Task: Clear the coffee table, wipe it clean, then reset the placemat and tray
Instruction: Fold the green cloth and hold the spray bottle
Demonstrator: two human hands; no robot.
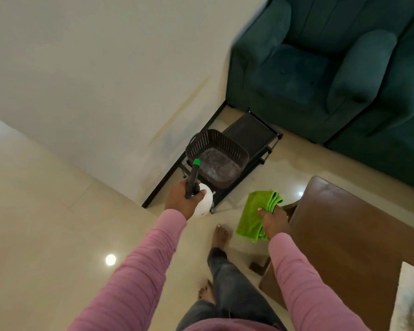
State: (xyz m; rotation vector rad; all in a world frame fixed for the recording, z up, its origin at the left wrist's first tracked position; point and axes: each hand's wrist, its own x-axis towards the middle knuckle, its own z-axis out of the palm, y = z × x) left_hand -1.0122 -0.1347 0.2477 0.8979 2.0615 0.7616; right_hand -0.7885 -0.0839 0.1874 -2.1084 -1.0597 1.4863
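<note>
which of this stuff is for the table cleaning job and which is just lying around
For the job:
- spray bottle, gripped by the left hand
- green cloth, gripped by the right hand
- coffee table
- white placemat on the table's near end

Just lying about:
- dark basket on the black rack
- green sofa

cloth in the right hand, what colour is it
Bright green. The cloth, gripped by the right hand, shows best in the head view, the only one.
</note>
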